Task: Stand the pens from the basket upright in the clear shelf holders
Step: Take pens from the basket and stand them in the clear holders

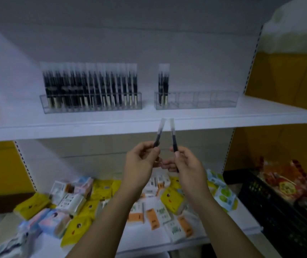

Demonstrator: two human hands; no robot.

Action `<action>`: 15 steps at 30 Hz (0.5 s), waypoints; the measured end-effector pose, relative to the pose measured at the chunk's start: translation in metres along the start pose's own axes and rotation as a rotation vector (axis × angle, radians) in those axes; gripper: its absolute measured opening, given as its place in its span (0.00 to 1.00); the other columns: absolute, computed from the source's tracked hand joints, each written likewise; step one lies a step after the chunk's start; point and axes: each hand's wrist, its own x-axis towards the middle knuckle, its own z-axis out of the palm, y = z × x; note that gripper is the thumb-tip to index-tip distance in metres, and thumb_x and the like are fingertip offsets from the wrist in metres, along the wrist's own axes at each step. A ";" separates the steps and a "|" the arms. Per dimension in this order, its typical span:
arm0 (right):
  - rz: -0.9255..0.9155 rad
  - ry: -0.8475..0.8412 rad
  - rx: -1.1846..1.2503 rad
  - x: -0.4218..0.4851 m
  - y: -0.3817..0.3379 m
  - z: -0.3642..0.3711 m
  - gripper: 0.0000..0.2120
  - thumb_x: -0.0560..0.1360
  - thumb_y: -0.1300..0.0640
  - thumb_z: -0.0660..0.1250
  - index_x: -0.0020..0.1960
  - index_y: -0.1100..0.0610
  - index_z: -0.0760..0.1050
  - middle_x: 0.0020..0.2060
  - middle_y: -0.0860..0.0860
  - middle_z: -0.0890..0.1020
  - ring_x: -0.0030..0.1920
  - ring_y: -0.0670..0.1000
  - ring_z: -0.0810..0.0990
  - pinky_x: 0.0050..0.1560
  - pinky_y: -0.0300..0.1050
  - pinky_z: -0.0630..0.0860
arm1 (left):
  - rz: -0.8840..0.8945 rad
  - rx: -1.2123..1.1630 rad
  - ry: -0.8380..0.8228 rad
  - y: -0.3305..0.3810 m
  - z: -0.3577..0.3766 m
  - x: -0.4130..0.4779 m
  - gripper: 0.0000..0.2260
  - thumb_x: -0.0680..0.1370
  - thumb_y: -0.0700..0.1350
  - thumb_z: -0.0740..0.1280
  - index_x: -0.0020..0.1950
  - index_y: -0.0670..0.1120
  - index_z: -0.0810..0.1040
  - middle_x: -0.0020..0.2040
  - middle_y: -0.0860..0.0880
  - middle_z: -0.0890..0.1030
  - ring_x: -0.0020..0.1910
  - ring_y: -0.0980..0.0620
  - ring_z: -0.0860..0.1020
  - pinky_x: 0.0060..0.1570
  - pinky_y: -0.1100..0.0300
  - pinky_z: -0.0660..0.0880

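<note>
White shelf (pixel 260 116): left clear holder (pixel 91 107) packed with pens, right clear holder (pixel 204 101) has pens in leftmost slot only. Just below shelf edge, left hand (pixel 139 164) pinches left pen (pixel 159 133), right hand (pixel 188 168) pinches right pen (pixel 173 135); hands near each other, caps up.

The left hand (pixel 139 161) and right hand (pixel 188 168) each pinch one black pen, left pen (pixel 159 134) and right pen (pixel 173 135), caps up, below the white shelf (pixel 260 116) with clear holders (pixel 197 102)

Two clear holders (pixel 45 106) (pixel 204 101), two hands (pixel 139 162) (pixel 189 169), two held pens (pixel 159 132) (pixel 173 135).
</note>
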 end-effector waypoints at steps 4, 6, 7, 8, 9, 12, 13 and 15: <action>-0.074 0.004 -0.018 0.037 -0.028 -0.002 0.09 0.82 0.59 0.59 0.49 0.50 0.77 0.44 0.46 0.83 0.46 0.42 0.82 0.48 0.42 0.75 | 0.089 -0.027 0.020 0.035 0.014 0.029 0.03 0.77 0.39 0.69 0.49 0.45 0.81 0.43 0.47 0.82 0.41 0.54 0.81 0.40 0.62 0.79; -0.136 0.000 -0.104 0.055 -0.041 -0.007 0.09 0.82 0.57 0.60 0.51 0.49 0.79 0.48 0.44 0.82 0.48 0.39 0.80 0.49 0.37 0.74 | 0.117 0.013 0.029 0.050 0.021 0.045 0.03 0.77 0.41 0.70 0.49 0.48 0.81 0.43 0.49 0.83 0.41 0.54 0.81 0.39 0.64 0.77; -0.170 0.004 -0.138 0.064 -0.046 -0.010 0.09 0.81 0.56 0.60 0.52 0.49 0.79 0.48 0.44 0.82 0.47 0.38 0.79 0.47 0.34 0.73 | 0.132 0.037 0.032 0.057 0.024 0.053 0.03 0.77 0.42 0.70 0.49 0.48 0.81 0.42 0.49 0.83 0.40 0.55 0.81 0.38 0.65 0.76; -0.197 0.009 -0.149 0.072 -0.053 -0.012 0.09 0.81 0.56 0.61 0.53 0.50 0.80 0.46 0.44 0.82 0.45 0.38 0.78 0.45 0.32 0.73 | 0.146 0.053 0.027 0.064 0.027 0.061 0.04 0.76 0.42 0.71 0.50 0.48 0.82 0.42 0.50 0.83 0.39 0.56 0.80 0.37 0.65 0.76; -0.217 0.006 -0.149 0.081 -0.058 -0.014 0.08 0.81 0.56 0.62 0.53 0.51 0.80 0.43 0.43 0.82 0.42 0.38 0.78 0.41 0.31 0.73 | 0.159 0.067 0.015 0.069 0.031 0.070 0.05 0.76 0.43 0.71 0.51 0.47 0.82 0.42 0.49 0.84 0.40 0.56 0.81 0.38 0.65 0.77; -0.260 -0.006 -0.161 0.107 -0.074 -0.018 0.06 0.79 0.58 0.64 0.52 0.52 0.80 0.42 0.45 0.83 0.41 0.40 0.79 0.41 0.32 0.75 | 0.196 0.145 -0.022 0.084 0.040 0.095 0.08 0.74 0.42 0.72 0.53 0.45 0.82 0.44 0.49 0.84 0.45 0.54 0.82 0.45 0.62 0.79; -0.272 -0.010 -0.162 0.116 -0.078 -0.020 0.06 0.79 0.58 0.65 0.50 0.50 0.79 0.41 0.44 0.83 0.41 0.38 0.79 0.41 0.31 0.75 | 0.208 0.178 -0.037 0.088 0.042 0.103 0.08 0.74 0.42 0.72 0.53 0.45 0.82 0.45 0.49 0.84 0.45 0.53 0.82 0.45 0.61 0.79; -0.283 -0.017 -0.144 0.133 -0.083 -0.024 0.08 0.78 0.59 0.66 0.48 0.47 0.78 0.40 0.42 0.82 0.41 0.37 0.80 0.41 0.30 0.75 | 0.229 0.237 -0.065 0.096 0.046 0.117 0.07 0.75 0.41 0.71 0.52 0.46 0.81 0.45 0.49 0.84 0.44 0.52 0.82 0.41 0.63 0.79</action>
